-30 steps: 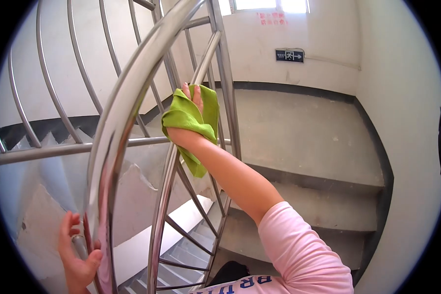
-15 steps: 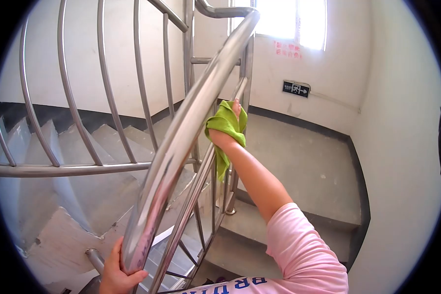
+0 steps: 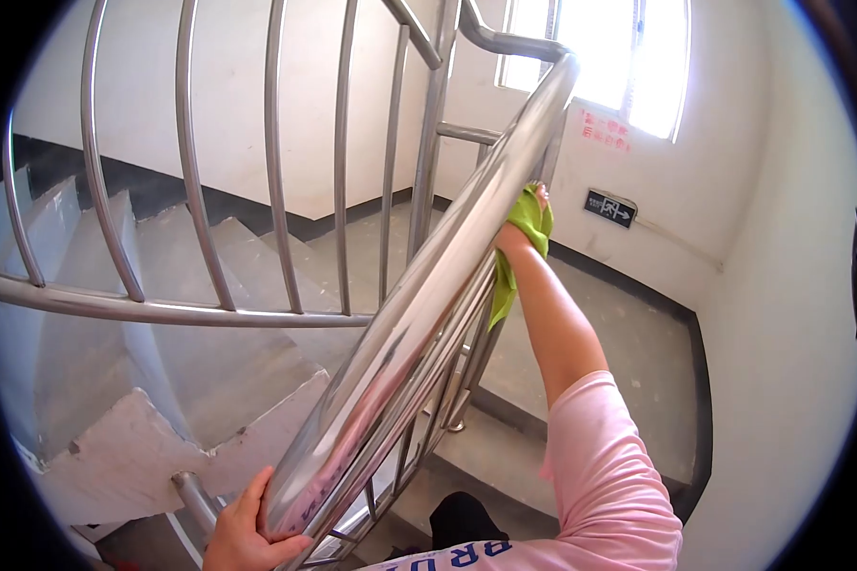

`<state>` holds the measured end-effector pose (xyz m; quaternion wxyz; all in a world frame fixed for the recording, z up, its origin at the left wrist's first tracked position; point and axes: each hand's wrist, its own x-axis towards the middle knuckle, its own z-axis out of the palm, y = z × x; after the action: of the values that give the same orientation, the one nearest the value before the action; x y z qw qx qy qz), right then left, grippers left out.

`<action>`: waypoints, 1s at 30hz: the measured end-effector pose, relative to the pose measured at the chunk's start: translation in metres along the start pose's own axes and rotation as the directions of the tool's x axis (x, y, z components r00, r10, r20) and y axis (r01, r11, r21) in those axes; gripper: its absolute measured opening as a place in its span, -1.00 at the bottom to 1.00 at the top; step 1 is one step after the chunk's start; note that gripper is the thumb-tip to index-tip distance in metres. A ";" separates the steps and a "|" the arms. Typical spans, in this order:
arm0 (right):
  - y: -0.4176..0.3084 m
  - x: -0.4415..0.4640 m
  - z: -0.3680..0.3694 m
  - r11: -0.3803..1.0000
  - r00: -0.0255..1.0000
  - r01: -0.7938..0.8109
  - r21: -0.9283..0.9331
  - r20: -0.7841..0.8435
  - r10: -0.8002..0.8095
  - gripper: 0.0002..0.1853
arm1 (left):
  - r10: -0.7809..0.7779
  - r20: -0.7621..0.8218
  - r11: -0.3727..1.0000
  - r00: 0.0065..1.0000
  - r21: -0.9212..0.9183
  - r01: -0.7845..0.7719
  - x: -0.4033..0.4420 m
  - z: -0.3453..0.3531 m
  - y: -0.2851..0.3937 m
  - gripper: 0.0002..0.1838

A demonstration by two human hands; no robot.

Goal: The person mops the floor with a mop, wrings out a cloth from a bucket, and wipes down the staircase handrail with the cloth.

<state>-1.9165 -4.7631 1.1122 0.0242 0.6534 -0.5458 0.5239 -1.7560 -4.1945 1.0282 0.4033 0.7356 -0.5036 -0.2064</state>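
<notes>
A thick metal handrail (image 3: 419, 295) runs from the bottom centre up to the upper right. Near its lower end, my left hand (image 3: 248, 533) is wrapped round the rail, thumb on one side and fingers on the other. My right arm reaches forward beside the railing. The right hand (image 3: 524, 228) is closed round a green cloth (image 3: 535, 221) by a lower rail, just under the handrail's upper part. The cloth covers most of its fingers, and one end hangs down.
Curved metal bars (image 3: 276, 162) stand at the left, with stairs (image 3: 176, 285) behind them. A landing (image 3: 619, 352) and steps lie at the right. An exit sign (image 3: 609, 207) is on the wall below a bright window (image 3: 609, 57).
The view has swung left, so the railing and window sit further right and lower. My right hand has moved further along the rail with the cloth. My left hand has closed on the handrail.
</notes>
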 end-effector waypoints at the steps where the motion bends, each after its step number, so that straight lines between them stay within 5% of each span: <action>1: -0.005 0.002 -0.008 0.993 0.999 0.012 -0.119 0.046 -0.007 -0.35 | 0.000 -0.003 1.000 1.000 -0.003 0.000 0.000 0.001 0.000 -0.04; 4: 0.008 0.018 0.011 0.986 0.997 0.045 -0.160 -0.055 -0.054 -0.34 | -0.005 -0.013 1.000 1.000 -0.006 0.005 -0.002 0.001 -0.001 -0.02; 6: 0.007 0.024 0.008 0.998 0.995 -0.003 0.061 -0.095 0.009 -0.31 | -0.006 -0.016 1.000 1.000 -0.001 0.006 -0.003 0.000 0.000 -0.01; 7: -0.002 0.029 -0.002 0.998 0.997 -0.057 0.006 0.055 0.057 -0.26 | -0.001 -0.016 1.000 1.000 0.001 0.002 -0.002 0.000 -0.002 0.00; 9: -0.017 0.011 -0.019 0.986 1.000 0.004 -0.166 0.003 -0.004 -0.27 | 0.006 -0.001 1.000 1.000 0.010 -0.006 -0.003 -0.001 -0.001 0.01; 14: 0.009 0.030 0.015 0.946 0.971 -0.136 0.293 -0.149 0.186 -0.45 | 0.056 0.026 0.998 0.998 0.005 -0.056 -0.005 0.001 -0.004 0.04; 23: 0.001 -0.017 -0.002 0.987 0.993 0.070 -0.146 0.108 -0.055 -0.58 | 0.114 -0.022 0.993 0.993 0.010 -0.114 -0.007 0.004 -0.007 0.03; 30: 0.000 -0.072 -0.011 0.968 0.951 0.217 -0.130 0.254 -0.179 -0.67 | 0.125 -0.047 0.992 0.991 0.010 -0.125 -0.008 0.006 -0.004 0.02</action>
<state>-1.9138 -4.7073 1.0662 0.0615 0.7596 -0.5156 0.3917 -1.7611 -4.1886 1.0206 0.4246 0.7088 -0.5398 -0.1613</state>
